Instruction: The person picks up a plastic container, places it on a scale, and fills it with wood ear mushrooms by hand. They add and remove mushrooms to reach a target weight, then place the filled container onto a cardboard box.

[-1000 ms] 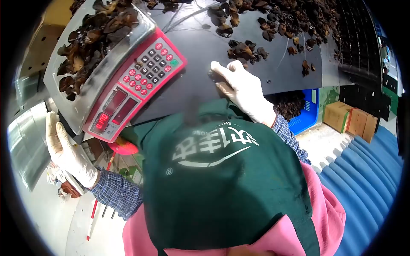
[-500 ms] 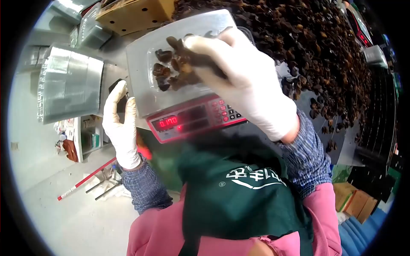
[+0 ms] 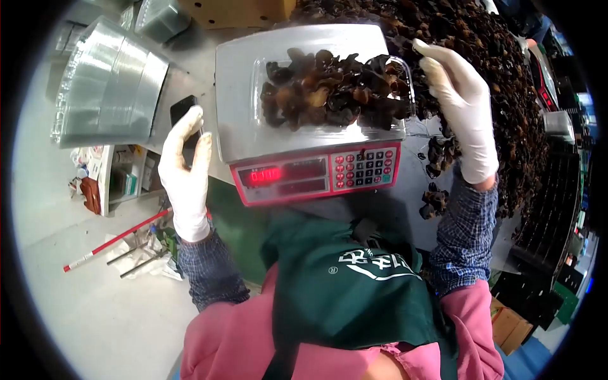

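Item: clear plastic tray [image 3: 256,95], heaped with dried black fungus [image 3: 335,92], seated on the steel platter of a red-faced scale [image 3: 237,136] at the near edge of the bench [image 3: 190,63]. The lit display [image 3: 263,175] faces the wearer, digits not legible. Right hand [image 3: 462,111]: gloved, fingers extended and loose, at the tray's right rim beside the large loose heap [image 3: 494,57] of the same fungus, with nothing seen pinched in it. Left hand [image 3: 185,168]: gloved, flat and released, lying against a dark phone [image 3: 182,109] just left of the scale, grasping nothing. Handling note, as judgement: adjust piece by piece from the right, with both hands off platter and tray while the reading settles. Fungus overhanging the rim and touching the heap would likely falsify it. Clearance: the right side is crowded by the heap and stray pieces [image 3: 436,155]. The left is open bench up to the stacked empty trays [image 3: 104,88]. The front edge drops to the floor [image 3: 95,304].
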Motion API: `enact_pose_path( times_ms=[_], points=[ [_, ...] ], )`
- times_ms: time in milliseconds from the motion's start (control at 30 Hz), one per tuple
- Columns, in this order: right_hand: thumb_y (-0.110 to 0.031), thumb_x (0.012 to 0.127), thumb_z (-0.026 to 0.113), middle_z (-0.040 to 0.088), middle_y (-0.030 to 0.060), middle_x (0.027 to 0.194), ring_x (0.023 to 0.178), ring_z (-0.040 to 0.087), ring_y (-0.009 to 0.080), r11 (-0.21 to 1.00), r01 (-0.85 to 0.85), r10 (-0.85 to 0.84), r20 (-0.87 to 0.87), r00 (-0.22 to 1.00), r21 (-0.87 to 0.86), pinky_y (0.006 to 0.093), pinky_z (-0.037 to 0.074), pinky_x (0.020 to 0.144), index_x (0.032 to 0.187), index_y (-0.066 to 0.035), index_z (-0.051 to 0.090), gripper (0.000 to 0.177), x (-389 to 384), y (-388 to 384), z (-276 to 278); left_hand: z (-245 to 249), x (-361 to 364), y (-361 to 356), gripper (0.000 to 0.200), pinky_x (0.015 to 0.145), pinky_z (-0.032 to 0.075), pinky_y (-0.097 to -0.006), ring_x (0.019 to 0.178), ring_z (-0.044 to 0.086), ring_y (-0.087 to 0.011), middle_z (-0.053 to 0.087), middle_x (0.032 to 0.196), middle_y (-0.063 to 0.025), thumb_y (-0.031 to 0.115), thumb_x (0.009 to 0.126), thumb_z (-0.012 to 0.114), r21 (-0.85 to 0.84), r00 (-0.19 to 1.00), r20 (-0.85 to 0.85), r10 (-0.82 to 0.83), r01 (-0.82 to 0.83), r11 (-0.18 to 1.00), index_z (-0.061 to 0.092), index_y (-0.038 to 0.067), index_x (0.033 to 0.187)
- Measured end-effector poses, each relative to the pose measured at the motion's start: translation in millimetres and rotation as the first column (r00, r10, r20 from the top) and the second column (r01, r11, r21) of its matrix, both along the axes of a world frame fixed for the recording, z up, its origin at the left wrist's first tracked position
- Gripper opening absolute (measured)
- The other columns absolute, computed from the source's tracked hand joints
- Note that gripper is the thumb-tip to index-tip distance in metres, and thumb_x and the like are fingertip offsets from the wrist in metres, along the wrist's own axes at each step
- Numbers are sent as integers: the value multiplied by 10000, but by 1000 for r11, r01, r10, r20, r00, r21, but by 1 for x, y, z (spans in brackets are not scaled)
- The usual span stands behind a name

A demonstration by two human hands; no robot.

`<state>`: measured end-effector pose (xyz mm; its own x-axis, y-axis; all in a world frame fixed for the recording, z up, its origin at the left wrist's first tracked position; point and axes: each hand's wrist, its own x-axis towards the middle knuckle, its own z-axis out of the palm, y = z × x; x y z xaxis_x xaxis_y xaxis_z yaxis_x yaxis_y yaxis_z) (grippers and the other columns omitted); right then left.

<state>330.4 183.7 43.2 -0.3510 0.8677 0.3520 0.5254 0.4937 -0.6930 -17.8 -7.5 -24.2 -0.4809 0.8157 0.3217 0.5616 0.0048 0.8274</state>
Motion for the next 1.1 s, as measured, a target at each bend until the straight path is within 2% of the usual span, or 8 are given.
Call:
enact_pose_path(
  times_ms=[33, 333, 467, 533, 633, 967, 1067, 1100],
  points=[
    [-221, 1038, 672, 735, 4, 1030, 837, 633, 63, 978, 46, -58, -53, 997, -206, 219, 516, 732, 1285, -84, 723, 287, 18, -6, -1, 0, 0, 3, 383, 1070, 488, -333, 1179, 665, -189, 720, 1280, -109, -11, 934, 710, 9, 1000, 8, 7, -7, 1000, 687, 18, 1315],
    [-237, 1067, 621, 692, -23, 1005, 761, 555, 34, 820, 253, -287, 15, 958, -513, 193, 484, 685, 1325, -82, 702, 312, 90, -58, -57, 8, 18, 30, 597, 1089, 488, -357, 1229, 651, -234, 675, 1353, -143, 139, 826, 873, 16, 960, -177, -216, 222, 975, 644, 24, 1365],
    [-187, 1064, 606, 660, -33, 987, 732, 540, 27, 790, 235, -329, -68, 942, -566, 185, 467, 660, 1317, -59, 696, 297, 100, -69, -71, 18, 32, 51, 1011, 1185, 389, -437, 1402, 508, -318, 538, 1515, -180, 363, 689, 964, -107, 872, -345, -347, 330, 938, 492, 45, 1524],
    [-124, 1034, 617, 646, -2, 956, 737, 551, 58, 818, 197, -304, -116, 946, -541, 220, 478, 669, 1281, -19, 694, 279, 104, -68, -80, 13, 37, 66, 1011, 1246, 303, -415, 1492, 405, -298, 437, 1608, -161, 200, 692, 930, -133, 867, -249, -432, 411, 902, 438, 23, 1558],
    [-113, 990, 651, 720, 73, 1053, 866, 644, 130, 888, 141, -215, -123, 969, -438, 270, 538, 785, 1244, -4, 697, 280, 99, -70, -85, -12, 36, 82, 899, 1206, 360, -425, 1437, 453, -321, 502, 1538, -164, 154, 758, 892, -153, 793, -503, -343, 308, 939, 463, 33, 1539],
    [-153, 999, 688, 738, 39, 1018, 722, 587, 53, 901, 44, -180, -282, 942, -431, 230, 517, 680, 1249, -11, 693, 288, 78, -68, -94, 15, 27, 55, 799, 1240, 314, -413, 1479, 425, -265, 462, 1576, -175, 180, 873, 843, -171, 902, -149, -406, 380, 909, 441, 15, 1543],
    [-159, 1006, 681, 743, 33, 1022, 767, 616, 63, 837, 10, -209, -302, 930, -547, 237, 527, 713, 1244, -6, 693, 283, 60, -60, -84, -12, 6, 57, 386, 785, 540, -243, 958, 680, -111, 728, 1169, -90, 146, 985, 720, -231, 998, 24, -51, 55, 971, 638, 12, 1337],
    [-159, 1000, 685, 744, 45, 994, 815, 651, 82, 836, -6, -203, -318, 926, -549, 247, 535, 752, 1226, -4, 701, 275, 51, -57, -84, 1, 14, 59, 213, 757, 587, -319, 830, 753, -190, 778, 916, -123, 120, 972, 688, -231, 999, -11, -35, 31, 973, 730, -5, 1139]
  ],
)
